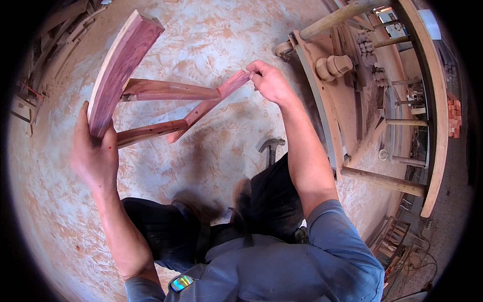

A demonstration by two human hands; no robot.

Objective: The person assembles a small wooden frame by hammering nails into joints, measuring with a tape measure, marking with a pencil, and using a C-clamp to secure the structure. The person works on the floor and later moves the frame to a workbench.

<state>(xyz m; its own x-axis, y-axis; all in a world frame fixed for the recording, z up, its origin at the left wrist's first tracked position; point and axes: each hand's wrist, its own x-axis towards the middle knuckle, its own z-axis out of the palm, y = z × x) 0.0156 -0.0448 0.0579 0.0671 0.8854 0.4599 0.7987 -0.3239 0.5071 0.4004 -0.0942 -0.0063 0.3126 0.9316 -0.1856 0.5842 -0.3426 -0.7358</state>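
Between my hands hangs a reddish wooden frame [171, 91], held up off the floor. Its thick post [118, 65] stands at the left, and two rails run from it to a thinner bar [217, 98] on the right. My left hand [95, 151] is closed around the lower end of the thick post. With bent fingers, my right hand [269, 83] pinches the upper right end of the thinner bar. A claw hammer [271, 149] is below the frame, close to my right knee, its handle partly hidden by my leg.
On the right stands a wooden rack or cart [314, 100] with a caster [285, 49], carrying turned wooden pieces [333, 67] and boards. Farther right is a stack of reddish blocks [454, 117]. Scrap wood [75, 30] lies at the far left. The floor [201, 40] is dusty.
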